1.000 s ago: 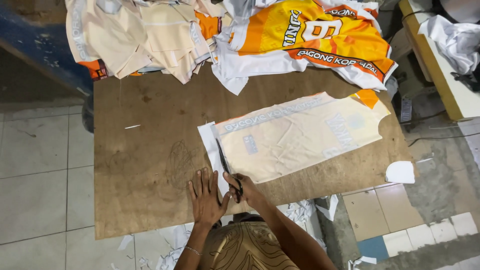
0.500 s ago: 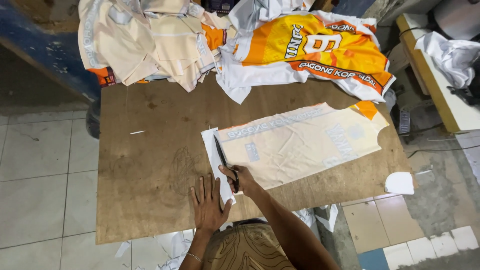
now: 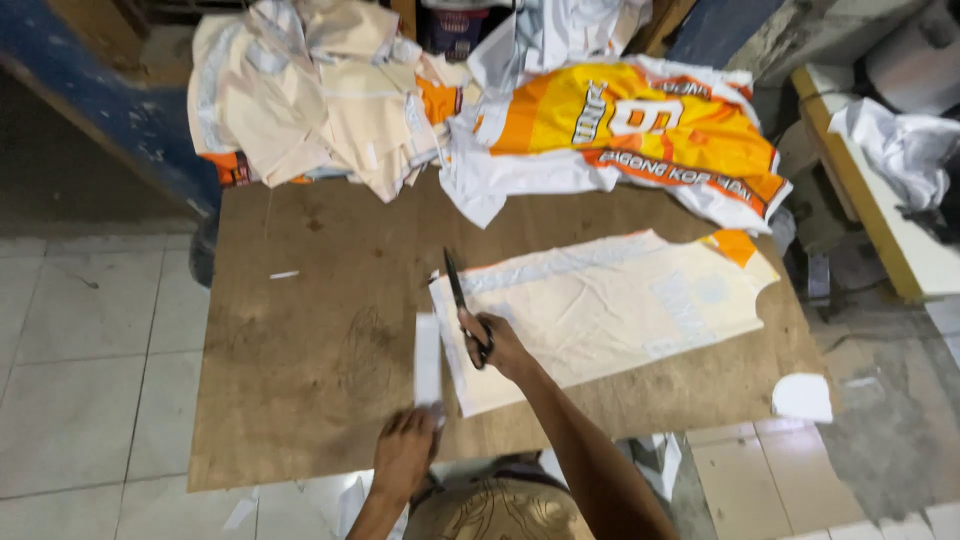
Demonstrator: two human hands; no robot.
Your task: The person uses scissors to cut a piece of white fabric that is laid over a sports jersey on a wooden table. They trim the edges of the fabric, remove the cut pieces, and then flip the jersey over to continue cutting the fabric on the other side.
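On the plywood tabletop (image 3: 300,380), the left hand (image 3: 405,450) pinches the near end of a narrow white fabric strip (image 3: 427,358) running away from the body. Just right, the right hand (image 3: 495,345) grips scissors (image 3: 462,305), blades pointing away along the cream jersey panel (image 3: 600,310)'s cut left edge.

The right hand (image 3: 497,345) holds scissors (image 3: 462,305) over the cream fabric piece (image 3: 610,310). The left hand (image 3: 405,450) pinches a cut white strip (image 3: 427,358), just beside it.
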